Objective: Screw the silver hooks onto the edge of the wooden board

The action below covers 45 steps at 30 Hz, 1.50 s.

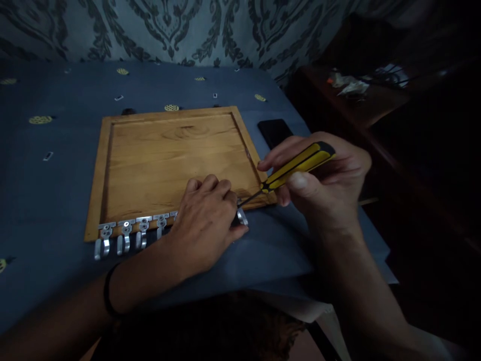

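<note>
A framed wooden board [176,155] lies flat, with several metal hooks [126,235] in a row along its near edge. Screw heads show on the hooks at the left; those in the middle are hidden under my left hand [206,220]. That hand is closed over the near edge, its fingers curled around the metal hook [242,216] at the right end. In my right hand [326,180] is a yellow and black screwdriver [296,166], slanting down to the left. Its tip meets the area of that right-end hook, where any screw is too small to make out.
A dark phone [274,131] lies right of the board, close to my right hand. Blue patterned cloth [56,190] covers the table. Further right, a brown wooden surface [383,108] carries crumpled plastic [351,85] and cables. A patterned wall covering [169,25] rises behind.
</note>
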Available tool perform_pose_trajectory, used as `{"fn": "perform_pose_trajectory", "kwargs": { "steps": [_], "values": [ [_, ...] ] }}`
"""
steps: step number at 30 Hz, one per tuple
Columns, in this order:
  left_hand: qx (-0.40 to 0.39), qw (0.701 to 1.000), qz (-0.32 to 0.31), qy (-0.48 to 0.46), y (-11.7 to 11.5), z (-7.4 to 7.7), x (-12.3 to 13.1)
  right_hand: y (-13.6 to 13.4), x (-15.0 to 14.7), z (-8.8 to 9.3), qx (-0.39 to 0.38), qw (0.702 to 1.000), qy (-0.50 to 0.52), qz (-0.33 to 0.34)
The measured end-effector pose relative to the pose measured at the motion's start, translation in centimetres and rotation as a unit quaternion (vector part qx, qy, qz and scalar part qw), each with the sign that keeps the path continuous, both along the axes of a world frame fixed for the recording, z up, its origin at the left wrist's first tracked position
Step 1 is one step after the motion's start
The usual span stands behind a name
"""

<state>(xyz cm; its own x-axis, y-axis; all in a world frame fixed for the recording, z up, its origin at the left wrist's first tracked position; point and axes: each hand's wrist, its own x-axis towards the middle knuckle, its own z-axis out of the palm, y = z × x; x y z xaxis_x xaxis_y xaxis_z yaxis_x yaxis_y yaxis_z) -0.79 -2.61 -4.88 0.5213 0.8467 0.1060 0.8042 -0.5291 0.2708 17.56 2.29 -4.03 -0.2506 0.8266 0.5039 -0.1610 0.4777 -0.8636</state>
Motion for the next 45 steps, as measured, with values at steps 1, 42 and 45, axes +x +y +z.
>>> {"fn": "perform_pose_trajectory", "kwargs": {
  "steps": [1,42,45],
  "values": [
    [0.000,1.000,0.000,0.000,0.0,0.0,0.0,0.0,-0.1,0.0,0.001,1.000,0.006,0.002],
    [-0.013,1.000,0.004,-0.002,0.0,0.1,0.0,-0.2,0.0,-0.1,0.000,1.000,0.010,-0.002],
    [-0.022,1.000,0.000,0.001,0.1,0.2,0.1,-0.3,-0.1,-0.2,0.004,1.000,-0.002,-0.027]
  ]
}}
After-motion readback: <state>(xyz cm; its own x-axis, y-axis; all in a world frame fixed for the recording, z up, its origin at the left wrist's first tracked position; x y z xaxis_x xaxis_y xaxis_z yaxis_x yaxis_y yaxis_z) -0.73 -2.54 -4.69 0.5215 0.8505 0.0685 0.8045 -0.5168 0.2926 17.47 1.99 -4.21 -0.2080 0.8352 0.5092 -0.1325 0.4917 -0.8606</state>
